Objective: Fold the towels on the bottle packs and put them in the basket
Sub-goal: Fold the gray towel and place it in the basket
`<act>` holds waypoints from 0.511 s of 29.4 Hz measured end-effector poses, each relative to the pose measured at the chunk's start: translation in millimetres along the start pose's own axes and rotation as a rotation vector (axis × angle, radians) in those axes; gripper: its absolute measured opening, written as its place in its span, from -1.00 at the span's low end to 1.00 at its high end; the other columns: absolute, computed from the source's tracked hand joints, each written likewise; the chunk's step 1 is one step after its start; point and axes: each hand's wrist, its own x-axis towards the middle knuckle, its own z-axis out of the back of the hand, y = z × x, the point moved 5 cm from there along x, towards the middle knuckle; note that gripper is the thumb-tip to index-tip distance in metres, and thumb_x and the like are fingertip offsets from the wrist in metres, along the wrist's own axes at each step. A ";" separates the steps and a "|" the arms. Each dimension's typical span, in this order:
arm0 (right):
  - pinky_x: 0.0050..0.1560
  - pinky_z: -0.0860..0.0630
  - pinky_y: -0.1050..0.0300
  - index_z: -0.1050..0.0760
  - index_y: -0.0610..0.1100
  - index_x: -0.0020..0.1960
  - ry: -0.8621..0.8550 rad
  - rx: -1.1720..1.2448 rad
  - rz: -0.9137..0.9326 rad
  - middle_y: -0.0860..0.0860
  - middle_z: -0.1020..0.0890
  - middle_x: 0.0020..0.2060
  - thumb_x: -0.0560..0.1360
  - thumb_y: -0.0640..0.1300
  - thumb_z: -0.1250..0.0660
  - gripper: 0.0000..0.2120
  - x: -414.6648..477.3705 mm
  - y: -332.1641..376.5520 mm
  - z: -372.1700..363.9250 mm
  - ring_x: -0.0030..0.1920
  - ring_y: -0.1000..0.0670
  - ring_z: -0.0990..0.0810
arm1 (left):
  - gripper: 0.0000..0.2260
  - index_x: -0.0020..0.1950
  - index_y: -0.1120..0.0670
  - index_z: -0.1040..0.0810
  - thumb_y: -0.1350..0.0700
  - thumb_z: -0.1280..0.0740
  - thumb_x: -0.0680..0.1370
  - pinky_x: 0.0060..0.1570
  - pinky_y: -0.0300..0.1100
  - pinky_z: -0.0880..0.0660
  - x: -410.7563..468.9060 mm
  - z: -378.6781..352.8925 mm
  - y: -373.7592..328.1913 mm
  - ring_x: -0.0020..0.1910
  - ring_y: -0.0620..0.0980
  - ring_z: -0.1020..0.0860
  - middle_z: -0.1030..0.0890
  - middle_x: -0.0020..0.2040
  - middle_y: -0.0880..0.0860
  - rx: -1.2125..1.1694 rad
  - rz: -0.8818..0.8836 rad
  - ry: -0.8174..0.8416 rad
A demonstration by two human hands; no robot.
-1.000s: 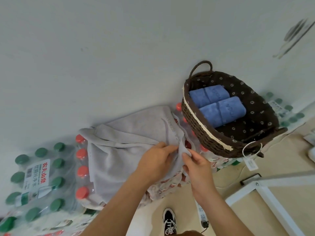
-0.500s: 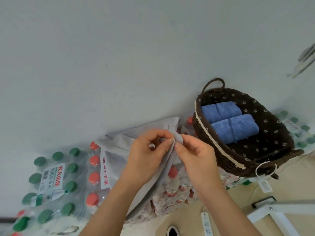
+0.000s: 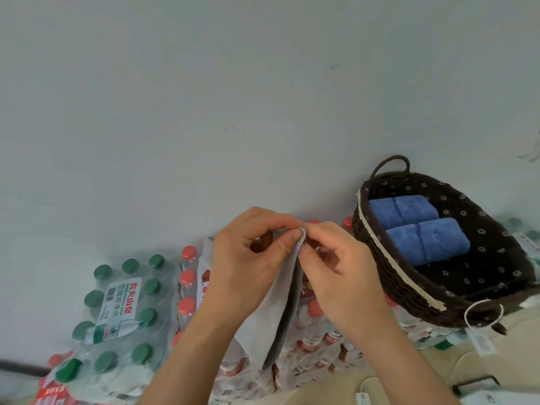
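Note:
A grey towel [image 3: 277, 311] hangs in front of the red-capped bottle pack [image 3: 315, 331], lifted off it. My left hand [image 3: 248, 258] and my right hand [image 3: 339, 264] both pinch its top edge together at the middle. To the right stands a dark woven basket [image 3: 385, 276] with a flower-print lining. Two rolled blue towels [image 3: 423, 238] lie side by side inside it. Most of the grey towel's upper part is hidden behind my left hand.
A green-capped bottle pack [image 3: 122, 311] with a white label sits at the left. The pale wall [image 3: 263, 112] rises right behind the packs. A white tag on a loop [image 3: 482, 314] hangs from the basket's near handle. Beige floor [image 3: 336, 390] lies below.
The towel has been lifted off the pack and its corners brought together; both hands rose and met at the top edge. The view tilted upward, toward the wall.

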 end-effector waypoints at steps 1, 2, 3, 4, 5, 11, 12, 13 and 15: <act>-0.10 -0.53 0.20 -0.61 0.01 0.08 0.000 0.011 0.002 0.12 -0.61 -0.15 0.57 -0.19 -0.29 -0.81 -0.1 1.7 -0.2 -0.06 0.05 -0.60 | -0.84 -0.11 -0.08 -0.66 0.20 -0.45 0.46 -0.25 -0.24 -0.49 0.1 1.4 -0.5 -0.18 -0.07 -0.57 -0.64 -0.17 -0.15 0.000 -0.001 -0.008; -0.08 -0.55 0.17 -0.62 0.01 0.08 -0.003 0.034 0.002 0.12 -0.61 -0.14 0.57 -0.20 -0.29 -0.80 0.2 3.3 -0.6 -0.05 0.05 -0.61 | -0.85 -0.11 -0.07 -0.66 0.20 -0.45 0.46 -0.24 -0.24 -0.49 0.2 2.8 -1.0 -0.18 -0.06 -0.57 -0.64 -0.18 -0.15 0.002 -0.002 -0.018; -0.07 -0.56 0.14 -0.62 0.03 0.08 -0.006 0.063 -0.002 0.12 -0.62 -0.13 0.57 -0.21 -0.29 -0.79 0.3 4.5 -0.7 -0.04 0.05 -0.62 | -0.85 -0.10 -0.07 -0.66 0.19 -0.46 0.46 -0.24 -0.24 -0.49 0.1 3.6 -1.0 -0.18 -0.06 -0.57 -0.64 -0.18 -0.15 0.006 -0.004 -0.027; -0.06 -0.57 0.12 -0.62 0.04 0.08 -0.010 0.085 -0.002 0.11 -0.63 -0.13 0.57 -0.22 -0.29 -0.78 0.3 5.5 -0.5 -0.04 0.04 -0.62 | -0.86 -0.09 -0.07 -0.65 0.18 -0.46 0.47 -0.24 -0.23 -0.49 -0.5 4.4 -0.6 -0.19 -0.06 -0.57 -0.64 -0.17 -0.15 0.012 -0.002 -0.035; -0.05 -0.57 0.10 -0.62 0.06 0.08 -0.007 0.094 0.003 0.11 -0.63 -0.13 0.57 -0.22 -0.28 -0.77 0.5 7.0 -0.7 -0.03 0.04 -0.62 | -0.86 -0.07 -0.08 -0.65 0.16 -0.45 0.47 -0.25 -0.23 -0.49 -0.6 4.9 -0.1 -0.20 -0.07 -0.56 -0.63 -0.17 -0.14 0.015 0.002 -0.044; -0.11 -0.54 0.13 -0.61 0.04 0.03 0.020 -0.016 0.069 0.12 -0.59 -0.18 0.53 -0.04 -0.28 -0.85 8.8 20.4 1.2 -0.09 0.03 -0.59 | -0.80 0.02 -0.11 -0.66 0.15 -0.39 0.48 -0.24 -0.40 -0.43 6.9 8.1 -9.5 -0.16 -0.12 -0.58 -0.60 -0.16 -0.13 0.096 -0.076 -0.041; -0.11 -0.55 0.13 -0.62 0.03 0.03 0.022 -0.030 0.077 0.12 -0.60 -0.18 0.53 -0.05 -0.28 -0.84 12.3 21.3 2.4 -0.09 0.04 -0.60 | -0.82 0.01 -0.10 -0.66 0.15 -0.39 0.48 -0.24 -0.42 -0.41 8.1 10.4 -11.5 -0.16 -0.12 -0.58 -0.61 -0.16 -0.13 0.111 -0.091 -0.054; -0.09 -0.57 0.10 -0.62 0.04 0.05 0.033 -0.014 0.076 0.12 -0.62 -0.16 0.53 -0.05 -0.28 -0.83 15.9 22.3 3.1 -0.08 0.05 -0.61 | -0.84 0.00 -0.09 -0.66 0.15 -0.40 0.48 -0.24 -0.42 -0.41 9.1 13.1 -13.5 -0.17 -0.11 -0.58 -0.61 -0.17 -0.14 0.121 -0.104 -0.074; -0.01 -0.59 0.04 -0.62 0.07 0.09 0.076 0.062 0.047 0.11 -0.67 -0.11 0.54 -0.07 -0.30 -0.82 22.4 24.9 1.5 -0.03 0.07 -0.63 | -0.85 -0.04 -0.09 -0.65 0.16 -0.41 0.50 -0.25 -0.39 -0.41 11.9 17.8 -16.9 -0.17 -0.11 -0.57 -0.61 -0.18 -0.15 0.137 -0.121 -0.122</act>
